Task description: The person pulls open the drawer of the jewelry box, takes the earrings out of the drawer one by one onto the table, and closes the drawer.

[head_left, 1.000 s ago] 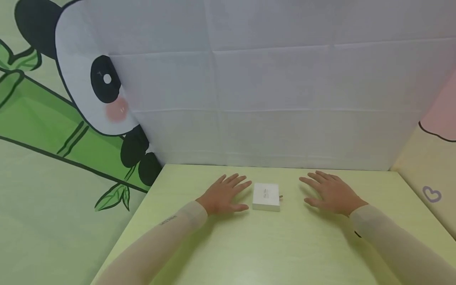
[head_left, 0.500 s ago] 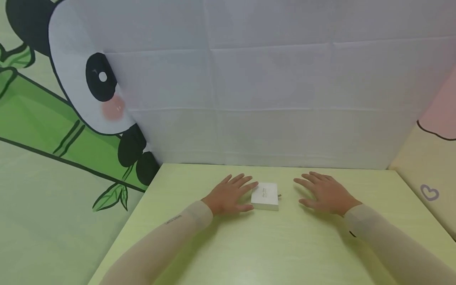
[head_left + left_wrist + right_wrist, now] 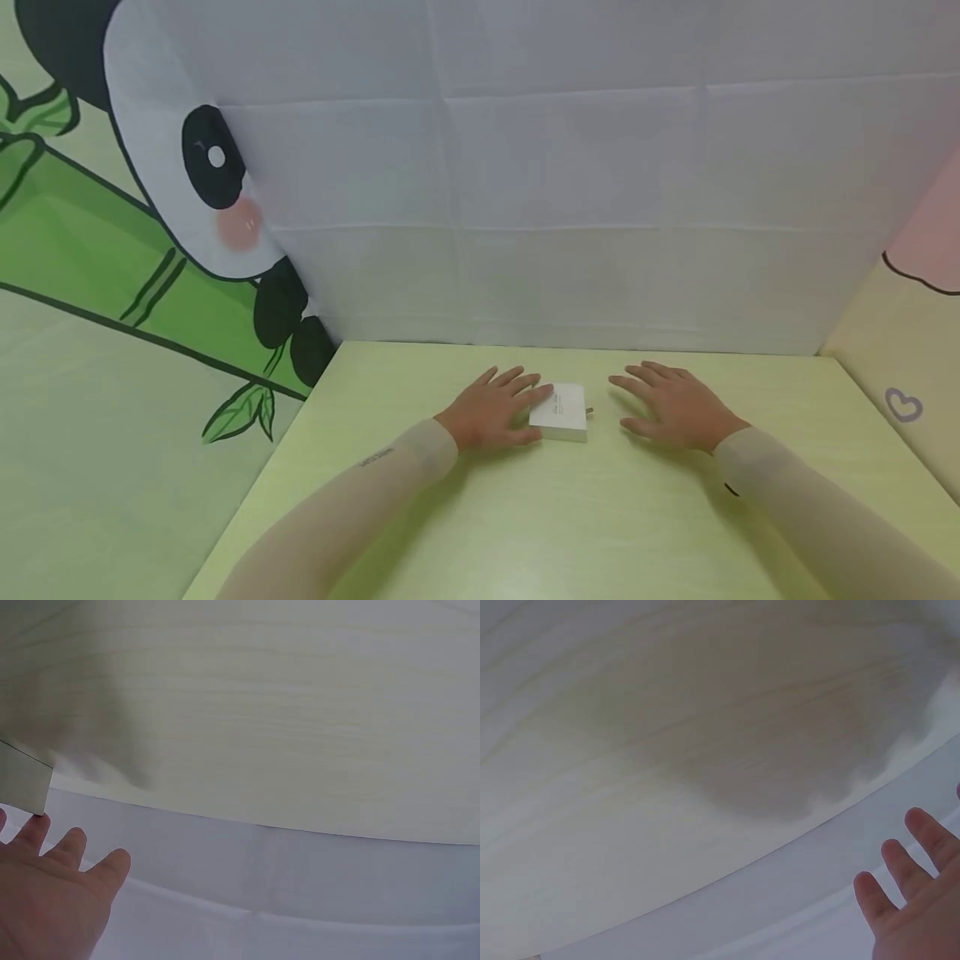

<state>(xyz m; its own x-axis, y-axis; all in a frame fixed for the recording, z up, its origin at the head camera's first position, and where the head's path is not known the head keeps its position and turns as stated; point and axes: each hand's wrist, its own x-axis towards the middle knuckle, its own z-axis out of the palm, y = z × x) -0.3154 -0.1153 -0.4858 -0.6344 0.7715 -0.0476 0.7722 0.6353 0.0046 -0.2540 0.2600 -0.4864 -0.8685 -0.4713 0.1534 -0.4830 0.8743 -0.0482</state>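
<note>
A small white box (image 3: 566,412) with fine print on its lid lies on the pale yellow table, a short ribbon tab (image 3: 589,411) sticking out at its right side. My left hand (image 3: 491,412) is at the box's left edge with fingers spread, and its index finger overlaps the lid in the head view. In the left wrist view a corner of the box (image 3: 26,780) shows just beyond the left fingers (image 3: 71,844). To the right of the box, a small gap away, my right hand (image 3: 675,408) hovers palm down over the table with spread fingers, holding nothing.
The table (image 3: 525,533) ends at a white cloth backdrop (image 3: 562,208). A panda and bamboo print (image 3: 217,158) covers the left side, and a cream and pink panel (image 3: 892,367) bounds the right.
Both hands have moved inward toward the box; the left index finger now overlaps its lid. The right hand has come closer from the right. The box stays in place.
</note>
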